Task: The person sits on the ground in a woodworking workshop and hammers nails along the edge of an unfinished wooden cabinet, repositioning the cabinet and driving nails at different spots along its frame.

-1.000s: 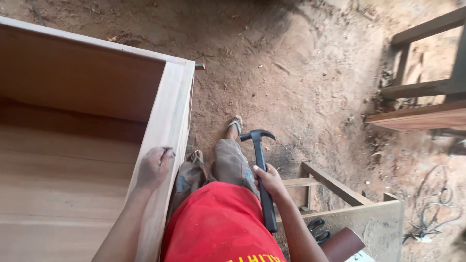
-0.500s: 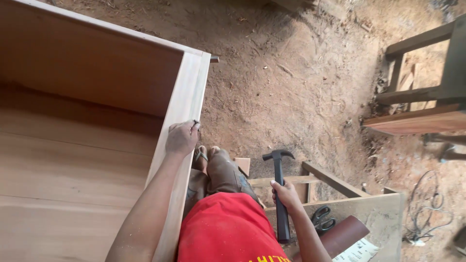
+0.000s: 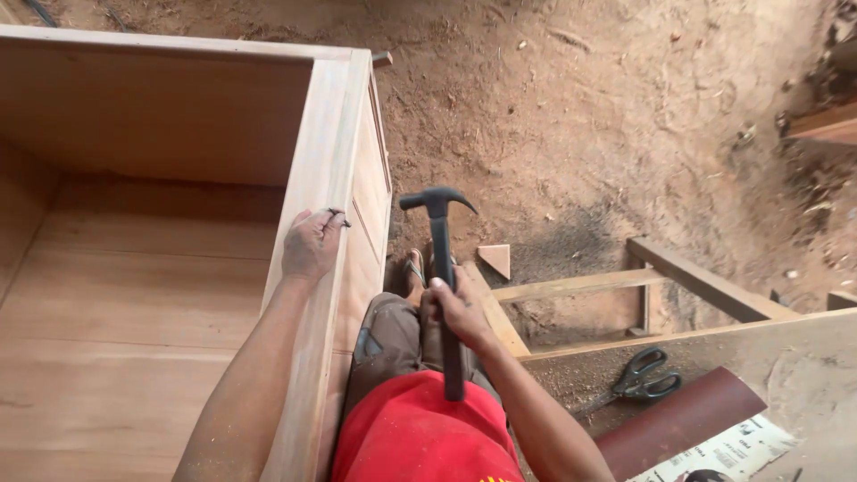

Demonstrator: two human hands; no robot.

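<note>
My right hand (image 3: 453, 308) grips the handle of a black claw hammer (image 3: 437, 241), head up and pointing away from me, beside the wooden cabinet (image 3: 330, 107). My left hand (image 3: 310, 245) rests on the top edge of the cabinet's side panel, fingers pinched on small dark nails (image 3: 337, 215). The hammer head hangs to the right of that hand, apart from the wood. The cabinet is a large open box of pale wood lying on its back, its inside to my left.
Dirt floor with sawdust lies ahead. A wooden frame (image 3: 643, 281) and a small triangular offcut (image 3: 495, 259) lie to the right. Black scissors (image 3: 643, 375), a dark red sheet (image 3: 683, 419) and printed paper (image 3: 732, 451) rest on a board at lower right. My legs and sandalled foot (image 3: 412, 268) stand beside the cabinet.
My left hand has slid farther along the cabinet edge, away from me. My right hand has lifted the hammer up and leftward, closer to the cabinet.
</note>
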